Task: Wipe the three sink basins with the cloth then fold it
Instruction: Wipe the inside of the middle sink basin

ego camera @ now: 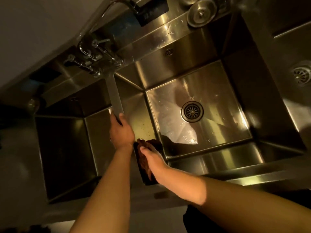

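Right, dark reddish-brown crumpled cloth (146, 161) bunched against the inner left wall of the middle stainless steel sink basin (193, 105), at its near-left corner, low on the divider between the middle and left basins. Pressed there by the right hand (152, 159), palm on the fabric, thumb lying along its top; fingers mostly hidden behind the hand, so curl not readable and grip versus flat press cannot be told. Left hand (121, 130) reached forward above the same divider, fingers and thumb wrapped round the outer end of the long flat steel faucet spout (114, 96). Spout running from the wall-mounted chrome tap fittings with lever handles (94, 54) at the sink's far rim toward the near side. Middle basin floor wet and glossy, round slotted drain strainer (192, 111) at its centre, small overflow grille (169, 51) on its far wall. Left steel basin (64, 148) dark and shadowed. Right steel basin (289, 91) partly in view at the right edge, with its own round drain (302, 75). Round steel drain plug (202, 12) resting on the far ledge behind the middle basin.
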`<act>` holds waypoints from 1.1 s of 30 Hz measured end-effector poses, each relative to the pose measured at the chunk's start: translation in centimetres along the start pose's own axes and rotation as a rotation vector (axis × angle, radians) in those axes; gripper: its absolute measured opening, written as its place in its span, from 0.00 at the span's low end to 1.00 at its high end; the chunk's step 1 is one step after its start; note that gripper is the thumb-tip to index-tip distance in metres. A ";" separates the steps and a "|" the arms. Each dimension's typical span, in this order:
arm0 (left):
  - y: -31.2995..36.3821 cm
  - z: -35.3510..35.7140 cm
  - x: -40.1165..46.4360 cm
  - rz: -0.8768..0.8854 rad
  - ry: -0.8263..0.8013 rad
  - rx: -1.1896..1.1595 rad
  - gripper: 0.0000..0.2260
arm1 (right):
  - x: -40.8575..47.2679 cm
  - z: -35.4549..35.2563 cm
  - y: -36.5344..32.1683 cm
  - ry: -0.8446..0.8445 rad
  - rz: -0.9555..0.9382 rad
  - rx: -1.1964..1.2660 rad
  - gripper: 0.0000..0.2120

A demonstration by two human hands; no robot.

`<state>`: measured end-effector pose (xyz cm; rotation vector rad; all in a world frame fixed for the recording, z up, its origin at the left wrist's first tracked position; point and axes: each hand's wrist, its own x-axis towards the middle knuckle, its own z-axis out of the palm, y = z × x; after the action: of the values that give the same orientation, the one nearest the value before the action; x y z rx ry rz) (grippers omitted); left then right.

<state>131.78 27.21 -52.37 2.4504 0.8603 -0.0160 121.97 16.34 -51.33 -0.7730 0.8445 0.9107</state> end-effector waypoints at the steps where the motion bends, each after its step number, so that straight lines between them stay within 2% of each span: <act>1: 0.0 0.0 0.0 -0.002 0.003 -0.008 0.26 | 0.4 0.5 0.5 0.031 -0.055 -0.042 0.10; 4: 0.1 0.0 0.1 -0.010 0.006 0.010 0.27 | 1.9 1.4 0.5 0.057 -0.161 -0.040 0.15; 6: 0.1 0.0 -0.2 0.024 0.030 0.009 0.26 | 3.6 1.8 -0.9 0.073 -0.167 0.010 0.16; 10: 0.3 -0.2 -0.1 0.047 0.053 0.031 0.26 | 7.8 3.5 -6.6 0.070 -0.138 0.014 0.22; 15: 0.4 -0.2 -0.1 0.033 0.051 0.021 0.34 | 12.9 7.0 -15.4 -0.009 -0.242 -0.037 0.30; 19: 0.5 -0.2 -0.1 0.030 0.050 0.029 0.33 | 16.4 7.3 -18.3 -0.054 -0.342 -0.191 0.34; 22: 0.4 -0.1 -0.1 0.029 0.042 0.020 0.29 | 18.2 5.6 -16.3 0.016 -0.350 -0.254 0.28; 28: 0.6 -0.1 0.0 0.011 0.047 0.051 0.29 | 17.6 -0.4 -6.6 0.116 -0.174 -0.224 0.20; 30: 0.7 -0.3 0.0 0.012 0.042 0.041 0.27 | 16.3 -2.1 -3.2 0.103 -0.145 -0.134 0.18; 33: 1.0 -0.4 -0.2 0.006 0.039 0.032 0.27 | 14.0 -4.5 0.9 0.063 -0.041 -0.223 0.16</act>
<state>132.13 26.68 -51.53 2.4909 0.8762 0.0203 124.89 17.78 -65.70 -1.0135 0.7871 0.9577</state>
